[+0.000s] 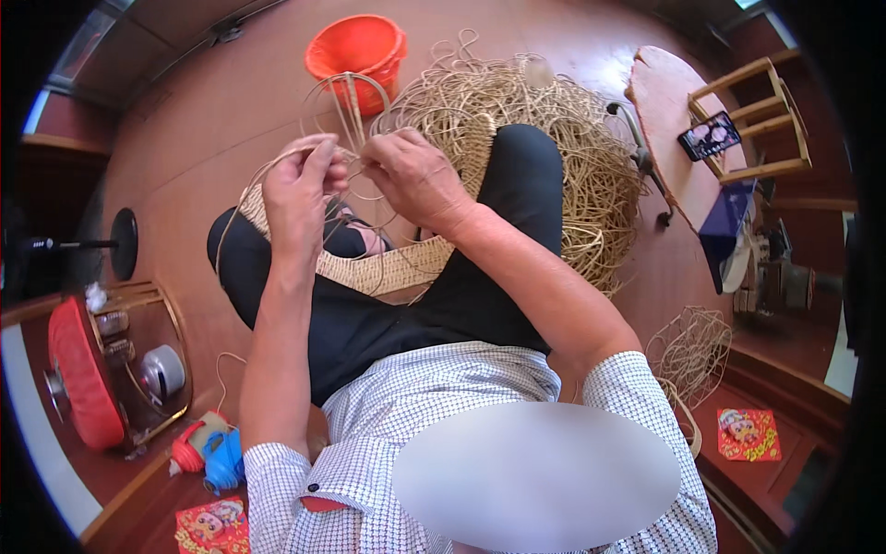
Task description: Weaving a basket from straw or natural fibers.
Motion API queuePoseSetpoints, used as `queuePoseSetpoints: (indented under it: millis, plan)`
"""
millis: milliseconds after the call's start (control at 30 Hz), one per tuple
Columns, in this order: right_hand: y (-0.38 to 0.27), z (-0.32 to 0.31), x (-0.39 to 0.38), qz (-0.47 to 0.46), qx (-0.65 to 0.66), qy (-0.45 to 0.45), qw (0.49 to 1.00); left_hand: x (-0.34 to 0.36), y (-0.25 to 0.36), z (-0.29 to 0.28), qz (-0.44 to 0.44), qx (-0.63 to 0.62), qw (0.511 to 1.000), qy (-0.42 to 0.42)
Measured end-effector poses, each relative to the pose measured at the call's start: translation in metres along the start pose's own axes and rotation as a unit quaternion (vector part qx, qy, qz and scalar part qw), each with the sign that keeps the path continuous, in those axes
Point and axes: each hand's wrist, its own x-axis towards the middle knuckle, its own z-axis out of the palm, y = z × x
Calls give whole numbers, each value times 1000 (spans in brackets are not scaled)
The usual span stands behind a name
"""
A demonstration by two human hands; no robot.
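Observation:
My left hand (297, 189) is raised over my lap, its fingers pinched on a thin tan straw cord (229, 222) that trails down past my left knee. Close beside it, my right hand (415, 175) is closed at the same cord, knuckles up. Loops of cord stand up beyond my fingers, in front of the bucket. The exact crossing of the strands between the fingertips is too fine to make out. Below my hands, a curved woven straw band (392, 277) rests across my lap between my knees, its far right end rising beside my right thigh.
A large heap of loose cord (591, 175) lies on the floor at my right. Ahead stands an orange bucket (355, 51). A wooden slab table (664, 120) holds a phone (709, 136) leaning on a small wooden rack (761, 111). A red-topped stool (88, 374) lies at left.

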Motion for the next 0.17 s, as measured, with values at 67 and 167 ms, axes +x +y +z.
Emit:
queuePoseSetpoints:
  millis: [67,167]
  plan:
    - [0,2,0,-5,5,-2,1000,13,8,2,25,46,999,-8]
    - [1,3,1,-18,-8,-2,1000,37,14,2,85,121,988,-49]
